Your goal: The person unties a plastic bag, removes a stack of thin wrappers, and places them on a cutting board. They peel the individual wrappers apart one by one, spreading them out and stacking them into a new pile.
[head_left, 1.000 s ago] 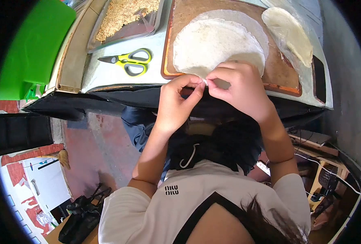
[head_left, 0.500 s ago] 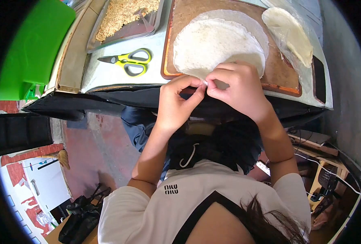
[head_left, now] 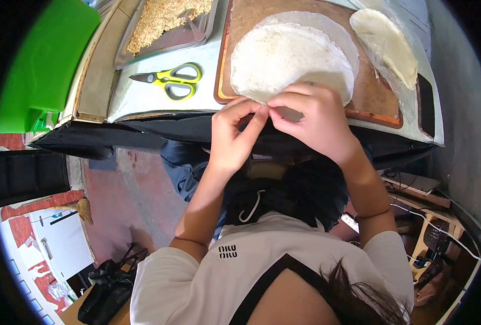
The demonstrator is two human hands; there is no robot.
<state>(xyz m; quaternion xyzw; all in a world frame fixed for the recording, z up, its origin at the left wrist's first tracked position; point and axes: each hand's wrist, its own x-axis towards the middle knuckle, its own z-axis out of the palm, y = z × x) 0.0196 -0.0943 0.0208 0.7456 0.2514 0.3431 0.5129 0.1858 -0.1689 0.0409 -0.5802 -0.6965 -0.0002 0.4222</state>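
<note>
A round white dough sheet [head_left: 286, 57] lies on a brown board, overlapping a second thin sheet [head_left: 335, 33] behind it. At its near edge, my left hand [head_left: 238, 122] is closed, thumb and forefinger pinched together. My right hand [head_left: 313, 111] meets it there, also closed in a pinch, its fingertips touching those of the left. The rim of the dough sheet runs into both pinches; the exact bit between the fingertips is too small to make out. The right hand's knuckles cover part of the sheet's near right side.
Yellow-green scissors [head_left: 175, 81] lie left of the cutting board [head_left: 222, 81]. Behind them stands a metal tray [head_left: 210, 27] with crumbly filling [head_left: 164, 21] and a spoon. Folded dough in a plastic bag [head_left: 387, 46] rests at right, near a dark phone-like slab [head_left: 426, 105]. A green bin [head_left: 45, 65] stands far left.
The pinched fingertips of both hands have shifted slightly left along the sheet's near edge. The small white bit seen between them earlier is now hidden.
</note>
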